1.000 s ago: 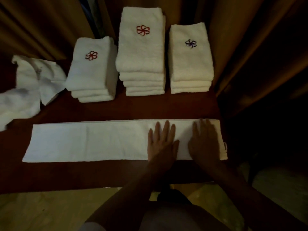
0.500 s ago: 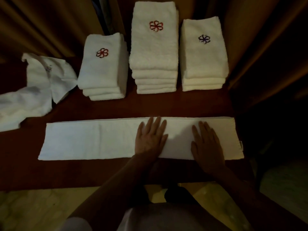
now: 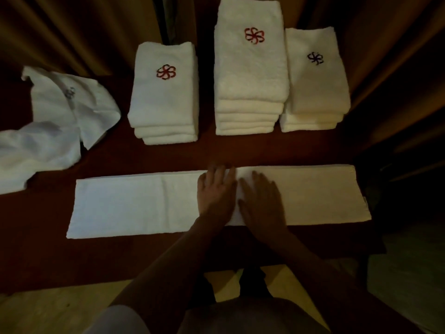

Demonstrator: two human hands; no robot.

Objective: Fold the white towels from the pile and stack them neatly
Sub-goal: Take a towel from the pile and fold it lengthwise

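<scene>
- Head view: your left hand [image 3: 216, 191] and right hand [image 3: 261, 201] lie flat side by side, fingers spread and straight, palms pressing the middle of the long towel [image 3: 134, 206]. Neither hand pinches or grips anything.
- That towel lies as a narrow strip along the near part of the dark red table [image 3: 168, 155], running left to right, with a faint crease left of your hands.
- At the far side stand three folded stacks: the left stack [image 3: 166, 97], the taller middle stack [image 3: 250, 75] and the right stack [image 3: 315, 85], each with a flower emblem on top.
- The unfolded pile [image 3: 55, 126] sits crumpled at the far left, well apart from your hands.
- Judging by this, you are smoothing the strip before folding it crosswise. Sweep your palms outward from the middle toward both ends, keep the long edges lined up, then bring one end over squarely so the corners meet.
- Watch the right end near the table's edge; dragging could slide it off.
</scene>
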